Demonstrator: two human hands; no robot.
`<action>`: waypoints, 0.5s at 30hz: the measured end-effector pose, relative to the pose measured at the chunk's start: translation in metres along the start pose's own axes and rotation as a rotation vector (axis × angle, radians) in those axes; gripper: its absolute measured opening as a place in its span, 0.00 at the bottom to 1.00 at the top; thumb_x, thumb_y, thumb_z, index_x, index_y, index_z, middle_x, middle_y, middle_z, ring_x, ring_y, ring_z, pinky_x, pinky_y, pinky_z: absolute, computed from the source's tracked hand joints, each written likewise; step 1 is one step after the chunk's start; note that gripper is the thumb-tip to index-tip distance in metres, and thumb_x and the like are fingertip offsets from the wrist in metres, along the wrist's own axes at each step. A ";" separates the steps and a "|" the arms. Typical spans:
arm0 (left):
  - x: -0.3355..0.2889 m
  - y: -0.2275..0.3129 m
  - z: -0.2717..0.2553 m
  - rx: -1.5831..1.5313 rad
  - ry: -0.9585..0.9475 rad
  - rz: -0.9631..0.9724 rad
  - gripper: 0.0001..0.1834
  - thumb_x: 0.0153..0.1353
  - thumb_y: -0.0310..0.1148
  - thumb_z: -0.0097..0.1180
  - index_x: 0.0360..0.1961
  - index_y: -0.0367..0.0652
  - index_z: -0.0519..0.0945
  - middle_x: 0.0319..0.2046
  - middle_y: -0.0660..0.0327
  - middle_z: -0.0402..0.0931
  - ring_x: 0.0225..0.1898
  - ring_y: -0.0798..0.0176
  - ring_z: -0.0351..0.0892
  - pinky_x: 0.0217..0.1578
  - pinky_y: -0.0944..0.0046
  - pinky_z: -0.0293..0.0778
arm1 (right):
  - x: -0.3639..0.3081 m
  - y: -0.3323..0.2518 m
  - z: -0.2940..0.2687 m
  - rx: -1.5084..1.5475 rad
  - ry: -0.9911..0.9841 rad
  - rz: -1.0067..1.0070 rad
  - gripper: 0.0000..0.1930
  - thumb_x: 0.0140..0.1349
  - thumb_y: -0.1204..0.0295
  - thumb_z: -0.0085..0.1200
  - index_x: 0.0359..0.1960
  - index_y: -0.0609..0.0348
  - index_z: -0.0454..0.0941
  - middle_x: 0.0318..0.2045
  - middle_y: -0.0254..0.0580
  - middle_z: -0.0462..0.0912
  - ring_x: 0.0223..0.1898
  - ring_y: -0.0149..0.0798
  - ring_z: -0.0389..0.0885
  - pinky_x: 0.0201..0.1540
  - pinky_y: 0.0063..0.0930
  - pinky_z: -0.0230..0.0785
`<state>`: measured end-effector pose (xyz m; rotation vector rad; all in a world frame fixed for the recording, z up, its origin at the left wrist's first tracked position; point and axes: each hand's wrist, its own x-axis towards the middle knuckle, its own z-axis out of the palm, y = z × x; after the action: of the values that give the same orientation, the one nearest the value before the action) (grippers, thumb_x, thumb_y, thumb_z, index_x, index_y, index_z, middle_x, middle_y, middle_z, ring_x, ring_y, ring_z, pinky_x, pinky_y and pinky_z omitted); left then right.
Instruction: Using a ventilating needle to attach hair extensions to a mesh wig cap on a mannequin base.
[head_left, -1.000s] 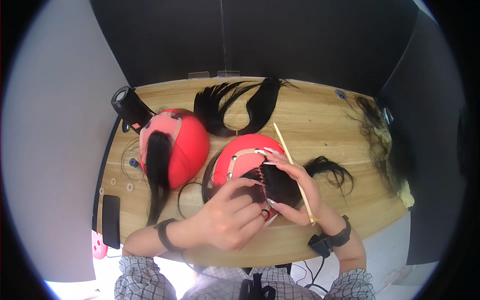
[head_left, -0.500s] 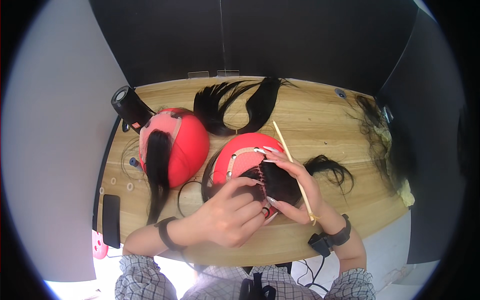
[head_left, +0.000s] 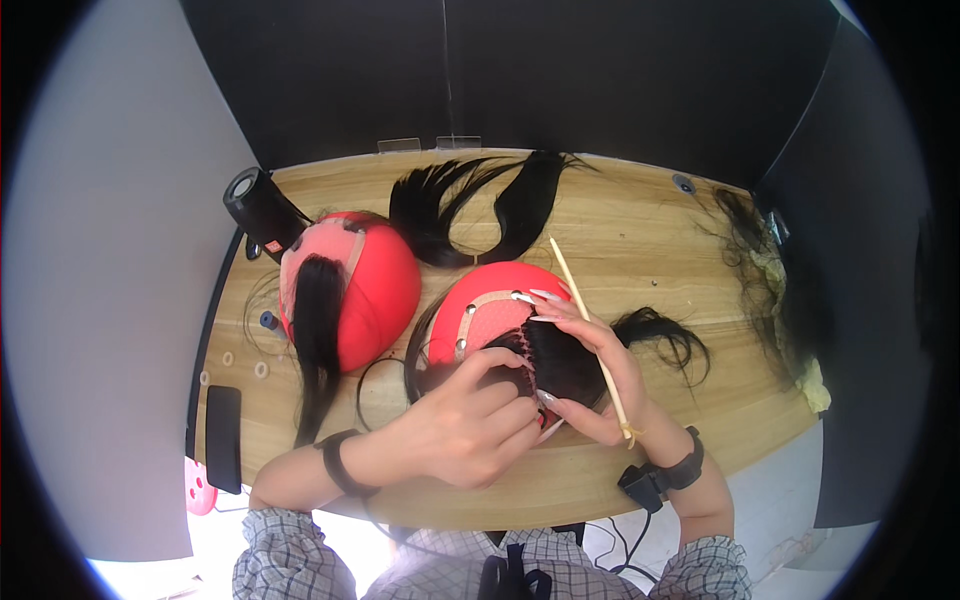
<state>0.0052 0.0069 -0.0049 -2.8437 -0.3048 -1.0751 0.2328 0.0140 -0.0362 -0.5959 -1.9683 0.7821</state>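
Working close on the near red wig head (head_left: 497,285), at about 6 o'clock of the table (head_left: 640,235), just right of a second red wig head (head_left: 375,285) at 9 o'clock. Left hand (head_left: 470,425) curled nearly closed, fingertips pinching down on the dark hair (head_left: 560,360) along the lace edge; exactly what sits between the fingers hidden. Right hand (head_left: 590,385) partly closed, long-nailed fingers spread over the hair, a thin wooden stick (head_left: 585,325) gripped along the palm and pointing out toward 12 o'clock.

Judged risks: stick tip close to the loose black hair bundles (head_left: 480,200) at 12 o'clock, so likely to snag or drag strands if swung. Round head free to roll or twist under the sideways pull of both hands, spoiling the line being worked. Long nails apt to catch the fine mesh and tear it. Stray lock (head_left: 665,330) at 3 o'clock near the right wrist, easily swept in. Black cylinder (head_left: 262,208) at 10 o'clock well apart, no threat.
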 end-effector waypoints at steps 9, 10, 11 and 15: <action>0.003 -0.001 0.001 0.001 -0.020 0.020 0.09 0.46 0.29 0.59 0.28 0.35 0.81 0.21 0.65 0.64 0.25 0.64 0.68 0.50 0.49 0.72 | 0.001 -0.002 -0.001 -0.026 -0.006 -0.011 0.36 0.53 0.79 0.61 0.65 0.65 0.61 0.65 0.64 0.67 0.72 0.58 0.60 0.73 0.49 0.50; 0.003 -0.001 0.001 0.006 -0.018 0.026 0.08 0.46 0.29 0.59 0.27 0.36 0.81 0.21 0.65 0.63 0.25 0.64 0.68 0.50 0.49 0.72 | 0.001 -0.002 -0.001 -0.034 -0.006 -0.017 0.36 0.53 0.79 0.61 0.65 0.65 0.61 0.65 0.64 0.68 0.72 0.58 0.60 0.73 0.50 0.50; 0.003 -0.002 0.001 0.005 -0.018 0.026 0.08 0.46 0.29 0.59 0.27 0.36 0.81 0.21 0.65 0.63 0.25 0.64 0.68 0.50 0.49 0.72 | 0.001 -0.002 -0.001 -0.035 -0.005 -0.016 0.36 0.53 0.79 0.61 0.65 0.65 0.61 0.65 0.64 0.68 0.72 0.58 0.60 0.73 0.50 0.50; 0.003 -0.002 0.002 0.005 -0.030 0.035 0.08 0.47 0.30 0.60 0.27 0.36 0.81 0.21 0.65 0.64 0.25 0.63 0.68 0.49 0.49 0.71 | 0.002 -0.003 0.001 -0.027 0.041 -0.005 0.35 0.50 0.79 0.60 0.64 0.63 0.64 0.66 0.61 0.68 0.70 0.58 0.65 0.72 0.48 0.54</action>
<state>0.0079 0.0098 -0.0041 -2.8515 -0.2590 -1.0245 0.2305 0.0127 -0.0335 -0.6184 -1.9447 0.7361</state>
